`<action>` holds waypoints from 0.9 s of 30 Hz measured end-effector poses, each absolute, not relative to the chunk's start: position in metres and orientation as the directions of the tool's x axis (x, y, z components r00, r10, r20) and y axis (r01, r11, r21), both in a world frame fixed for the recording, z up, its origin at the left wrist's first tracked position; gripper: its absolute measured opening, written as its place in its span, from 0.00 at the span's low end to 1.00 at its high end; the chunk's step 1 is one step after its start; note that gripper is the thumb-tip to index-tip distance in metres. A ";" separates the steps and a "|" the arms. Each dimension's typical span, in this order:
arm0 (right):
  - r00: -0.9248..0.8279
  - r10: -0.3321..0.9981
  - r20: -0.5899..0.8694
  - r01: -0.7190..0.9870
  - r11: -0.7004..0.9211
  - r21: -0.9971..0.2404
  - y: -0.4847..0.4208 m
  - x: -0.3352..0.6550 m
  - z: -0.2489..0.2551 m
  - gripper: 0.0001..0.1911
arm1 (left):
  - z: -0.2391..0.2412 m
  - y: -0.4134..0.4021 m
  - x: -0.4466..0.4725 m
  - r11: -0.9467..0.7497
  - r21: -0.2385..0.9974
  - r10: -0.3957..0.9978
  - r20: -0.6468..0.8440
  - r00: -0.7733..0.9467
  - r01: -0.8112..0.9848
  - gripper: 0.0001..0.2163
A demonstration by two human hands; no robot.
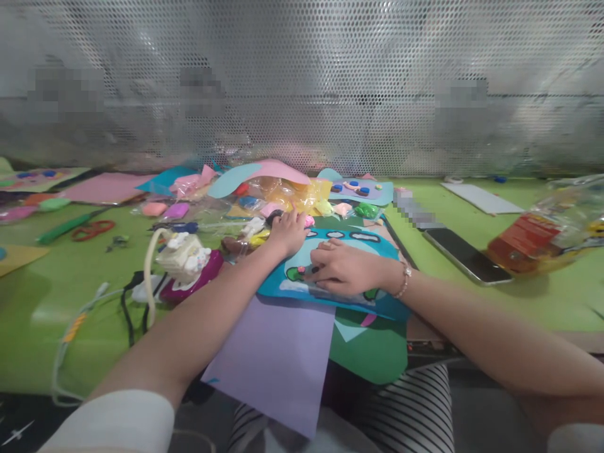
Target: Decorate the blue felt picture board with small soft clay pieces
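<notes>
My left hand (289,234) lies palm down at the far left edge of a blue paper picture (276,286), its fingers stretched forward. A lump of pink clay (309,221) is beside its fingertips, and black clay (274,218) lies just beyond. My right hand (342,267) rests on the picture with its fingers curled and their tips brought together. Those tips are beside a green clay shape (295,274) with a small pink piece on it; whatever they hold is hidden. White, black-edged clouds (365,237) run along the picture's upper part.
Purple paper (278,358) and green card (372,352) overhang the table edge. Left are a white plug adapter (184,258), cables and red-handled scissors (93,230). Bagged clay (271,195) lies behind. A phone (465,255) and plastic packaging (528,239) are right. Perforated metal (302,82) stands behind.
</notes>
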State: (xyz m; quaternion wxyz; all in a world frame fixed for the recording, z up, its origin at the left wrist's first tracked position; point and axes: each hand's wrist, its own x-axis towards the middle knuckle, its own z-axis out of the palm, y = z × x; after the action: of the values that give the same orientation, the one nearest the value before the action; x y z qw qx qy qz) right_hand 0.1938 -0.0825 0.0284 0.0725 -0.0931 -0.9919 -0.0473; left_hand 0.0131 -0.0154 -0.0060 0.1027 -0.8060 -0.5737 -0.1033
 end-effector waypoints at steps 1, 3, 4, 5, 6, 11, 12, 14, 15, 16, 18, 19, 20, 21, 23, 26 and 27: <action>-0.972 0.173 0.159 0.189 0.978 0.090 -0.082 0.194 0.029 0.15 | -0.006 -0.015 0.013 -0.323 -0.046 0.902 0.286 0.323 0.945 0.19; -0.970 0.168 0.175 0.187 0.977 0.100 -0.079 0.195 0.029 0.16 | -0.006 -0.015 0.013 -0.328 -0.044 0.902 0.283 0.327 0.944 0.19; -0.969 0.167 0.184 0.187 0.977 0.099 -0.078 0.196 0.028 0.16 | -0.006 -0.015 0.013 -0.326 -0.045 0.903 0.281 0.326 0.944 0.19; -0.968 0.166 0.190 0.186 0.978 0.096 -0.078 0.196 0.028 0.16 | -0.006 -0.016 0.013 -0.324 -0.047 0.904 0.279 0.324 0.945 0.19; -0.968 0.164 0.191 0.184 0.979 0.093 -0.077 0.196 0.027 0.16 | -0.005 -0.016 0.013 -0.322 -0.050 0.905 0.277 0.323 0.945 0.19; -0.967 0.190 0.167 0.204 0.977 0.069 -0.077 0.194 0.024 0.16 | -0.005 -0.016 0.013 -0.326 -0.069 0.899 0.286 0.331 0.943 0.19; -0.966 0.198 0.165 0.210 0.976 0.062 -0.077 0.193 0.024 0.16 | -0.006 -0.016 0.013 -0.327 -0.071 0.898 0.287 0.333 0.942 0.19; -0.966 0.202 0.165 0.212 0.976 0.051 -0.077 0.193 0.024 0.16 | -0.006 -0.016 0.014 -0.330 -0.073 0.898 0.284 0.337 0.941 0.19; -0.966 0.198 0.168 0.209 0.977 0.048 -0.077 0.193 0.024 0.16 | -0.006 -0.016 0.014 -0.329 -0.072 0.899 0.281 0.336 0.942 0.19; -0.966 0.195 0.170 0.206 0.977 0.049 -0.077 0.193 0.024 0.16 | -0.006 -0.016 0.014 -0.326 -0.069 0.901 0.278 0.332 0.943 0.19; -0.966 0.187 0.176 0.201 0.978 0.064 -0.077 0.193 0.024 0.16 | -0.006 -0.016 0.013 -0.319 -0.063 0.905 0.277 0.323 0.946 0.20; -0.967 0.182 0.180 0.198 0.977 0.074 -0.076 0.193 0.024 0.16 | -0.006 -0.016 0.013 -0.316 -0.060 0.906 0.276 0.320 0.947 0.20; -0.967 0.176 0.184 0.194 0.977 0.085 -0.076 0.193 0.025 0.16 | -0.006 -0.016 0.013 -0.316 -0.058 0.907 0.274 0.320 0.947 0.20; -0.967 0.171 0.190 0.191 0.977 0.097 -0.076 0.193 0.025 0.16 | -0.006 -0.016 0.013 -0.319 -0.057 0.907 0.271 0.322 0.946 0.20; -0.965 0.161 0.206 0.188 0.975 0.119 -0.076 0.193 0.024 0.16 | -0.005 -0.016 0.013 -0.322 -0.057 0.909 0.262 0.325 0.945 0.20; -0.958 0.176 0.228 0.217 0.961 0.170 -0.076 0.191 0.021 0.17 | -0.005 -0.016 0.014 -0.320 -0.053 0.909 0.266 0.322 0.946 0.20; -0.956 0.182 0.232 0.228 0.955 0.192 -0.077 0.191 0.019 0.18 | -0.005 -0.016 0.014 -0.320 -0.050 0.908 0.269 0.321 0.946 0.20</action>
State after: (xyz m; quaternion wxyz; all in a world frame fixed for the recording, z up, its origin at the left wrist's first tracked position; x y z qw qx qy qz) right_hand 0.1907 -0.0767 0.0193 0.1063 -0.1042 -0.9828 -0.1091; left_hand 0.0137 -0.0160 -0.0045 0.0994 -0.8067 -0.5745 -0.0961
